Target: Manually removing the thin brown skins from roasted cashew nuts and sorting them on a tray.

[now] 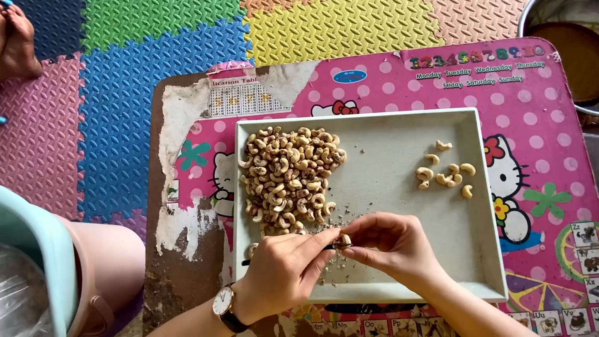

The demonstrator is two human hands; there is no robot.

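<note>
- A floor of interlocking foam mats [156, 37] in blue, green, yellow, pink and orange lies under a low pink polka-dot table [536, 125], whose printed covering is peeled away to bare brown along its left side.
- A shallow grey rectangular tray [399, 150] sits on the table, with fine dark flakes scattered on its floor near the hands.
- The left hand [281, 274] comes in from the lower edge with a wristwatch [223, 304] on the wrist; its thumb and forefinger are pressed together around a thin dark tool [329, 247] that points right.
- The right hand [396, 246] reaches in from the lower right, wrist bent, fingers curled inward and pinching a single cashew nut [344, 239] between thumb and fingertips.
- That nut sits where the two hands meet, over the lower middle of the tray, touching the tool's tip and largely hidden by the right fingertips.
- One large heap of brownish, skin-on cashews [290, 178] fills the tray's left part, far too many to count.
- A small group of pale cashews [446, 175] lies in the upper right of the tray, about nine, well apart from the heap.
- One stray nut [251, 249] lies at the tray's left rim, just beside the left hand.
- A pale blue bin [37, 249] stands at the lower left, a metal bowl [561, 43] at the upper right, and another person's foot [15, 40] rests on the mat at the upper left.
</note>
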